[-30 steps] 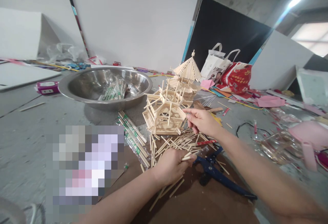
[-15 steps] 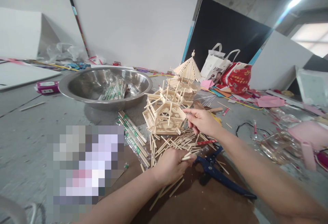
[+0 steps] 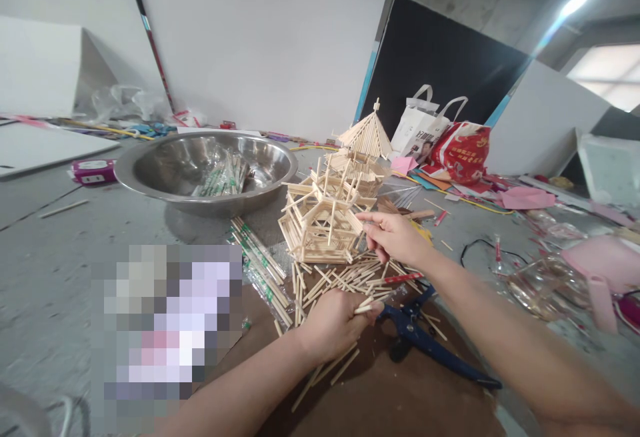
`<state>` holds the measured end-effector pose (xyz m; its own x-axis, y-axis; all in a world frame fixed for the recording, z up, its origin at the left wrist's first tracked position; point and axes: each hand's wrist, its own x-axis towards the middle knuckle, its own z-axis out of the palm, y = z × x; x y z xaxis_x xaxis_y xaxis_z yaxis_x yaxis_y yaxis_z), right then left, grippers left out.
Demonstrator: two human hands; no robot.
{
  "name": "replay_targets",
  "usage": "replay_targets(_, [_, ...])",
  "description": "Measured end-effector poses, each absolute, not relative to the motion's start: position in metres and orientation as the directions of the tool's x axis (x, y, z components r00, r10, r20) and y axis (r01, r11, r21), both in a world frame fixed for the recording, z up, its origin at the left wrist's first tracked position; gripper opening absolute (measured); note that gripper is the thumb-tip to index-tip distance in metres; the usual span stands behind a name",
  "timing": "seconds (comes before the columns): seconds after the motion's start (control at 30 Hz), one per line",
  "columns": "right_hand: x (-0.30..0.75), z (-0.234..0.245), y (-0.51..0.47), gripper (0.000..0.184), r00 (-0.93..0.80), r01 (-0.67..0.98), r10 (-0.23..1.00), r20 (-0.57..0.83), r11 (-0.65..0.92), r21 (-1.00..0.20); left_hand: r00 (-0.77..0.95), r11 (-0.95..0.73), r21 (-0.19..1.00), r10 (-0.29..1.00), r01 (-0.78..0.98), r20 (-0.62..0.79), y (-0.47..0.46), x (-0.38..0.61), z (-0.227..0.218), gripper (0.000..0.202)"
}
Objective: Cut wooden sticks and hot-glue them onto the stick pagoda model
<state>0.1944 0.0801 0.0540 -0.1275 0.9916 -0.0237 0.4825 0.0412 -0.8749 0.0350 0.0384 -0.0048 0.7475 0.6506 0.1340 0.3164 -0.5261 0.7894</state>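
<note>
A small tower built of light wooden sticks (image 3: 320,223) stands on the grey floor, with a second, roofed stick model (image 3: 365,143) behind it. My right hand (image 3: 397,237) reaches to the tower's right side, fingers pinched against one of its sticks. My left hand (image 3: 337,323) is closed around a few short cut sticks (image 3: 367,305) just in front of a loose pile of sticks (image 3: 345,277). Blue cutters (image 3: 425,340) lie on brown cardboard (image 3: 390,397) to the right of my left hand.
A large steel bowl (image 3: 150,180) holding wrapped chopsticks sits at the back left. More wrapped chopsticks (image 3: 257,257) lie beside the tower. White and black boards lean at the back. Bags (image 3: 450,143), pink paper and plastic scraps litter the right side.
</note>
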Motion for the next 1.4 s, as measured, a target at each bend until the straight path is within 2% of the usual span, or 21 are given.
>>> replay_targets(0.3, [0.198, 0.059, 0.079, 0.037, -0.13, 0.511, 0.991, -0.025, 0.045, -0.858, 0.761, -0.539, 0.777, 0.637, 0.324, 0.124, 0.039, 0.034, -0.001, 0.038])
replay_targets(0.43, [0.216, 0.06, 0.088, 0.035, 0.015, 0.581, 0.992, 0.127, 0.095, -0.808, 0.764, -0.556, 0.765, 0.632, 0.326, 0.133, 0.04, 0.033, -0.001, 0.037])
replay_targets(0.5, [0.226, 0.055, 0.096, 0.03, 0.112, 0.619, 0.977, 0.183, 0.075, -0.782, 0.718, -0.53, 0.754, 0.686, 0.388, 0.113, 0.042, 0.033, -0.001, 0.039])
replay_targets(0.57, [0.233, 0.047, 0.105, 0.029, 0.173, 0.629, 0.973, 0.155, 0.012, -0.777, 0.648, -0.486, 0.747, 0.755, 0.453, 0.098, 0.043, 0.034, -0.003, 0.042])
replay_targets(0.63, [0.236, 0.038, 0.112, 0.037, 0.19, 0.61, 0.977, 0.1, -0.038, -0.792, 0.589, -0.451, 0.768, 0.799, 0.455, 0.12, 0.045, 0.034, -0.005, 0.043])
replay_targets(0.73, [0.233, 0.029, 0.118, 0.046, 0.177, 0.521, 0.984, 0.013, -0.083, -0.849, 0.514, -0.393, 0.832, 0.843, 0.391, 0.157, 0.048, 0.034, -0.009, 0.042])
replay_targets(0.8, [0.23, 0.027, 0.12, 0.046, 0.163, 0.45, 0.986, -0.033, -0.104, -0.887, 0.457, -0.345, 0.871, 0.874, 0.351, 0.163, 0.051, 0.034, -0.011, 0.041])
replay_targets(0.93, [0.223, 0.028, 0.121, 0.042, 0.12, 0.333, 0.991, -0.065, -0.102, -0.938, 0.379, -0.274, 0.919, 0.912, 0.284, 0.155, 0.052, 0.036, -0.016, 0.04])
replay_targets(1.03, [0.221, 0.028, 0.123, 0.048, 0.101, 0.272, 0.993, -0.064, -0.089, -0.958, 0.314, -0.208, 0.939, 0.942, 0.274, 0.117, 0.052, 0.037, -0.019, 0.041])
replay_targets(1.17, [0.218, 0.025, 0.128, 0.047, 0.067, 0.242, 0.997, -0.039, -0.054, -0.969, 0.25, -0.156, 0.966, 0.963, 0.204, 0.103, 0.052, 0.037, -0.02, 0.042])
replay_targets(1.33, [0.213, 0.024, 0.126, 0.046, 0.02, 0.257, 0.999, -0.034, -0.038, -0.966, 0.132, -0.014, 0.999, 0.991, -0.036, 0.019, 0.048, 0.039, -0.023, 0.044])
replay_targets(1.4, [0.212, 0.024, 0.121, 0.049, 0.033, 0.298, 0.999, -0.021, -0.03, -0.954, 0.091, 0.008, 0.998, 0.996, -0.069, -0.001, 0.045, 0.04, -0.025, 0.046])
